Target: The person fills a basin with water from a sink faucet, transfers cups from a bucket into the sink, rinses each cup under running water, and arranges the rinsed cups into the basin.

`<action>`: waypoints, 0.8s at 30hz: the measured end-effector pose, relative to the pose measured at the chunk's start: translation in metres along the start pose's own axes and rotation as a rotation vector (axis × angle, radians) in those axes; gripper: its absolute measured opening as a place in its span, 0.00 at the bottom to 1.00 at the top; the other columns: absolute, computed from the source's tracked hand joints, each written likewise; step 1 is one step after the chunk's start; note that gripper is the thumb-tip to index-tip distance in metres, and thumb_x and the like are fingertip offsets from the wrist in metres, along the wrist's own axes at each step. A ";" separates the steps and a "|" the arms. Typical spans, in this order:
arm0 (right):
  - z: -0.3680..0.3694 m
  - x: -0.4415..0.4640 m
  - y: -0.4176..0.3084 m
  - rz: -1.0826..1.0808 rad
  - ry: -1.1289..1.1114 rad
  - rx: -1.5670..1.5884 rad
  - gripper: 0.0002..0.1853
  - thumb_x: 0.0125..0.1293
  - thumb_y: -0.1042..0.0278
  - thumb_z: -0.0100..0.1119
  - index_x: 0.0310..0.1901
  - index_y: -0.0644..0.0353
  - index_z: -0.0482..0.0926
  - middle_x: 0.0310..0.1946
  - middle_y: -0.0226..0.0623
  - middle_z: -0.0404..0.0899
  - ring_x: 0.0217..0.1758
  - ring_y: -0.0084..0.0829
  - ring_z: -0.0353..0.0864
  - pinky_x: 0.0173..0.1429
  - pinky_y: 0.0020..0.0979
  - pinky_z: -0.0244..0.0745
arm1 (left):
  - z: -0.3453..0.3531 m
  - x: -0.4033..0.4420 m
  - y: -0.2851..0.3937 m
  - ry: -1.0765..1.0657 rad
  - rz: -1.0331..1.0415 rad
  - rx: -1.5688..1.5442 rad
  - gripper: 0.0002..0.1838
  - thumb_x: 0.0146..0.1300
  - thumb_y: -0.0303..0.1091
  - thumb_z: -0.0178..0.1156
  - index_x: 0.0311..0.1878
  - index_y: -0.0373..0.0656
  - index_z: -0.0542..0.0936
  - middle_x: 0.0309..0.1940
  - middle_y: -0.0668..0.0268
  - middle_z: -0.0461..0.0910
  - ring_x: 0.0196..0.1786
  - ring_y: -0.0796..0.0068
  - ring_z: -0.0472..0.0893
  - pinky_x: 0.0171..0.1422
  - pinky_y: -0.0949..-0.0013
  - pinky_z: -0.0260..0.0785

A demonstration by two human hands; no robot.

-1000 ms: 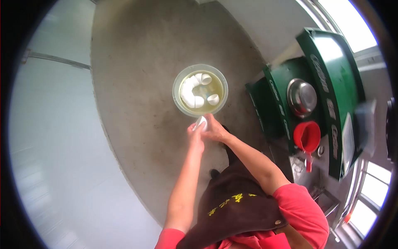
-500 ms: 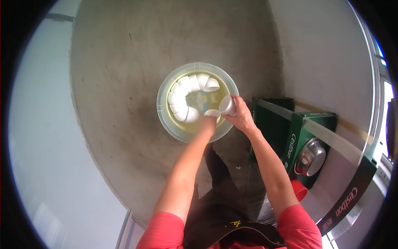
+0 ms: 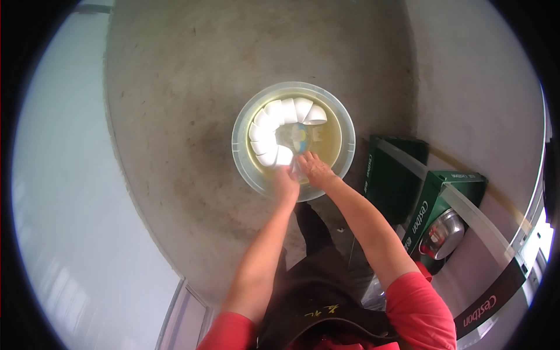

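A round translucent tub [image 3: 244, 169] on the floor holds yellowish liquid. Several white cups [image 3: 266, 121] lie in it, nested in a curved row along its left and upper side. My left hand [image 3: 286, 182] is blurred at the tub's near side, just below the row's lower end; what it holds is hard to make out. Beside it, my right hand [image 3: 315, 170] reaches over the tub with fingers bent round something pale, mostly hidden between the two hands.
Green cartons [image 3: 392, 178] stand at the right, with a metal bowl [image 3: 443, 234] on one. A red container [image 3: 424, 270] shows partly behind my right arm. A pale wall panel [image 3: 64, 175] runs along the left.
Half a second ago my right hand held a white cup at the tub's right side; now it has moved left, next to my left hand. The loose cup near the tub's front no longer shows separately.
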State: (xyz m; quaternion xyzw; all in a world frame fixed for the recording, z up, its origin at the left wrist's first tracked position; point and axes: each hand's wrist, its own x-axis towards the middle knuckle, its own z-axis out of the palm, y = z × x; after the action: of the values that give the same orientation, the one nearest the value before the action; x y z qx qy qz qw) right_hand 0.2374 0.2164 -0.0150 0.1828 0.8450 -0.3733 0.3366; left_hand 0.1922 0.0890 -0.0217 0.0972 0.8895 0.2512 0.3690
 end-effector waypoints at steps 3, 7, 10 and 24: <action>-0.015 -0.016 -0.016 0.024 0.048 0.041 0.39 0.46 0.80 0.60 0.63 0.54 0.57 0.64 0.46 0.54 0.64 0.47 0.60 0.63 0.40 0.64 | -0.004 -0.011 -0.012 0.112 0.157 0.033 0.15 0.52 0.24 0.58 0.46 0.38 0.74 0.42 0.53 0.75 0.49 0.55 0.74 0.48 0.61 0.69; -0.013 -0.028 0.007 0.018 0.091 0.187 0.40 0.44 0.78 0.62 0.62 0.56 0.58 0.66 0.47 0.54 0.68 0.47 0.54 0.65 0.41 0.61 | -0.052 -0.048 -0.020 0.180 0.235 -0.301 0.17 0.52 0.21 0.59 0.47 0.39 0.73 0.46 0.57 0.72 0.52 0.61 0.73 0.48 0.66 0.72; 0.010 -0.033 0.038 -0.010 0.377 0.203 0.36 0.43 0.77 0.63 0.59 0.61 0.63 0.62 0.47 0.61 0.64 0.48 0.61 0.63 0.41 0.63 | -0.103 -0.082 -0.056 0.212 0.142 -0.361 0.17 0.53 0.21 0.58 0.49 0.40 0.73 0.48 0.60 0.70 0.51 0.66 0.73 0.50 0.70 0.72; 0.027 -0.051 0.046 0.611 0.860 0.869 0.18 0.47 0.73 0.61 0.41 0.65 0.70 0.34 0.42 0.76 0.35 0.34 0.78 0.36 0.33 0.75 | -0.187 -0.252 -0.300 0.312 -0.732 -0.533 0.12 0.61 0.29 0.52 0.48 0.46 0.72 0.44 0.67 0.71 0.46 0.72 0.72 0.48 0.66 0.71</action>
State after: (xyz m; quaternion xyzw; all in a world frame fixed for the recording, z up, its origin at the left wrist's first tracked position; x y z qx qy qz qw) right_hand 0.3109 0.2232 -0.0158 0.6637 0.5875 -0.4609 -0.0425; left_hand 0.2426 -0.3283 0.0887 -0.3592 0.8147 0.3357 0.3075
